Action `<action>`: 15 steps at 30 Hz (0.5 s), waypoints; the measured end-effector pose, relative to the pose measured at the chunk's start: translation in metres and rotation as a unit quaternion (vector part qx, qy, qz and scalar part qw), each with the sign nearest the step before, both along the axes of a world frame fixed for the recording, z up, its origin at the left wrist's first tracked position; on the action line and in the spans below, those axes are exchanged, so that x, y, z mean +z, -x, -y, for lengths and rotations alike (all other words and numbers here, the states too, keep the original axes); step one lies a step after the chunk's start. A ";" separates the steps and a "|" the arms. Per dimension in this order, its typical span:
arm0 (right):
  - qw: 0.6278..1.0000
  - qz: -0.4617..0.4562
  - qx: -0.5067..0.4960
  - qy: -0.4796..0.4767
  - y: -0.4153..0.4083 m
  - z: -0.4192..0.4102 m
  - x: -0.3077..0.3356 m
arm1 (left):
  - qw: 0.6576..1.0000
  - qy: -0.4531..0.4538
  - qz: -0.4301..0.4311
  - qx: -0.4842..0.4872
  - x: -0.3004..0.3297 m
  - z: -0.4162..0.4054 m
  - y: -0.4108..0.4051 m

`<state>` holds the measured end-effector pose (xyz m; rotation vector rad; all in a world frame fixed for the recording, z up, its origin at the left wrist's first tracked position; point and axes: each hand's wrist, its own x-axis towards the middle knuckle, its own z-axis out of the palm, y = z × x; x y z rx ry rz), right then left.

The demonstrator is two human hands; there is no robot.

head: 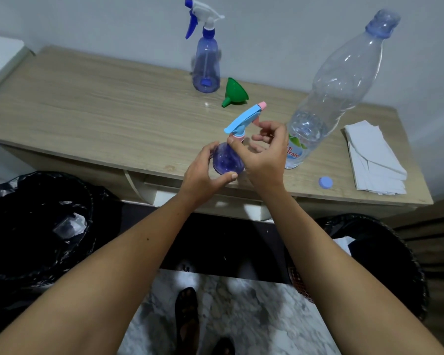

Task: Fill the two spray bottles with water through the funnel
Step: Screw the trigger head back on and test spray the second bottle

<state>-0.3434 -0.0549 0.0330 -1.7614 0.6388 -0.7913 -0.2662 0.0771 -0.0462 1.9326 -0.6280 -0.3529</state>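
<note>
Wooden desk [87,116] carrying everything; tall water bottle [326,98] uncapped at right, part full, its cap [325,182] lying near the front edge. Taller spray bottle [206,62] at the back, head on, apparently empty; green funnel [235,94] on its side just beside it. Small round spray bottle [227,160] at the front edge, cupped by left hand [203,172]; right hand [263,152] with thumb on the collar, fingers curled by the trigger head. Likely step: unscrewing this head. Next: lift head out, seat funnel upright in the neck

home room | wooden cabinet [87,103] | lined bins [36,221] | marble floor [254,316]
</note>
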 end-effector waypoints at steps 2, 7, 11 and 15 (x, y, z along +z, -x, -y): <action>1.000 -0.004 0.013 0.000 -0.002 0.001 0.001 | 0.999 -0.019 -0.030 -0.020 0.004 -0.004 -0.002; 0.997 -0.017 0.048 -0.051 -0.006 -0.001 0.003 | 0.990 -0.110 0.039 -0.077 0.024 -0.030 -0.021; 0.995 -0.010 0.055 -0.084 -0.013 -0.004 0.001 | 0.960 -0.206 0.178 -0.061 0.037 -0.068 -0.060; 0.992 0.000 0.068 -0.103 -0.020 -0.011 -0.002 | 0.932 -0.280 0.228 -0.024 0.028 -0.096 -0.105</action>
